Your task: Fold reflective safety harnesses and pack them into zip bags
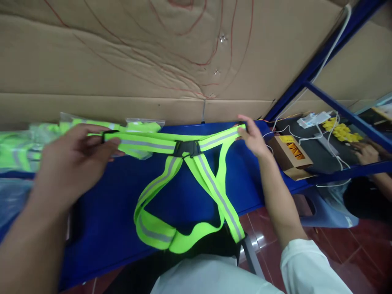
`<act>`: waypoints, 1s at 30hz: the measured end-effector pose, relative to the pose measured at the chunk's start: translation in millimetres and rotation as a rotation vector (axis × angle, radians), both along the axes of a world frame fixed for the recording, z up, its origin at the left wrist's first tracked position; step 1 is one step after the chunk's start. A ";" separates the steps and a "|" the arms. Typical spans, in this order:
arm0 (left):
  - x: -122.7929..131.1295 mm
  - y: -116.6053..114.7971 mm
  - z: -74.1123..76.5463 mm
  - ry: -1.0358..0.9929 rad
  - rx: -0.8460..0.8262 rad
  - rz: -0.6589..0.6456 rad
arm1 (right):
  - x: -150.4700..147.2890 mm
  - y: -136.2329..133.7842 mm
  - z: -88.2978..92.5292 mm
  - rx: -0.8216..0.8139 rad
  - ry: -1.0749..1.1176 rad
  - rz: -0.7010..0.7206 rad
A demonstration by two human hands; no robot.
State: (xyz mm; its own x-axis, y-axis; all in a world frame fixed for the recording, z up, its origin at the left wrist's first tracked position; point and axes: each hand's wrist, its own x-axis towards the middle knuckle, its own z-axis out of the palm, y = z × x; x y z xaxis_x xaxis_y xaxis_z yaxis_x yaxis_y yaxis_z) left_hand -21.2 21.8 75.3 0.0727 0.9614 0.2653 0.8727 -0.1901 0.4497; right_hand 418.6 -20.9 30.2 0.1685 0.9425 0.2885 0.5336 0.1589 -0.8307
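A neon-green reflective strap harness (190, 179) with grey stripes and a black buckle (186, 148) lies stretched across a blue table (122, 220). My left hand (73, 163) is closed on the left end of the top band, near a black clip. My right hand (252, 136) pinches the right end of the same band. The band is pulled flat between both hands. Two long loops hang down from the buckle toward me and over the table's front edge.
Bagged green harnesses (27, 143) are piled at the left. A cardboard wall (153, 61) stands behind the table. At the right, a small open cardboard box (290, 153), white cables, yellow pieces (339, 130) and another person's hand (369, 153).
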 end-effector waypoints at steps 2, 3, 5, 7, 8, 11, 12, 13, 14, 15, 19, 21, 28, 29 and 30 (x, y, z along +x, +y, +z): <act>13.7 8.7 -9.6 0.082 -0.049 0.008 | -2.2 9.8 -19.6 -0.042 -0.264 -0.034; 20.2 10.7 -15.3 0.146 -0.066 0.026 | -3.7 12.1 -27.1 -0.053 -0.354 -0.040; 30.9 9.3 -25.6 0.255 -0.082 0.036 | -7.6 13.0 -36.5 -0.061 -0.455 -0.036; 37.1 2.5 -31.3 0.274 -0.048 0.006 | -11.5 11.8 -39.9 -0.067 -0.510 -0.037; 37.9 -2.4 -32.0 0.271 -0.007 -0.013 | -13.1 11.0 -40.2 -0.076 -0.541 -0.043; 29.9 -21.3 -28.9 0.292 0.065 -0.018 | -16.8 8.3 -37.1 -0.117 -0.636 -0.099; 24.1 -29.3 -28.4 0.318 0.025 -0.019 | -18.9 7.0 -34.6 -0.127 -0.664 -0.127; 17.5 -38.5 -29.2 0.347 -0.043 -0.017 | -22.3 5.3 -31.4 -0.128 -0.695 -0.159; 10.9 -48.8 -31.9 0.373 -0.140 -0.029 | -27.6 3.2 -27.6 -0.113 -0.729 -0.185; 5.2 -60.3 -36.7 0.386 -0.207 -0.029 | -35.1 0.5 -23.6 -0.077 -0.759 -0.192; 2.2 -109.3 -70.4 0.170 -0.357 -0.020 | -83.5 -12.0 -15.6 0.135 -0.764 0.199; 9.0 -127.1 -87.5 0.097 -0.323 -0.064 | -107.1 -16.1 -21.5 0.109 -0.752 0.514; -6.2 -129.0 -81.7 0.074 -0.068 -0.115 | -117.1 -5.3 -55.3 -0.141 -0.791 0.551; -9.3 -126.7 -76.0 0.098 -0.039 -0.085 | -115.3 -2.6 -57.6 -0.153 -0.789 0.514; -10.9 -125.0 -71.9 0.112 -0.021 -0.071 | -114.2 0.0 -59.4 -0.160 -0.791 0.475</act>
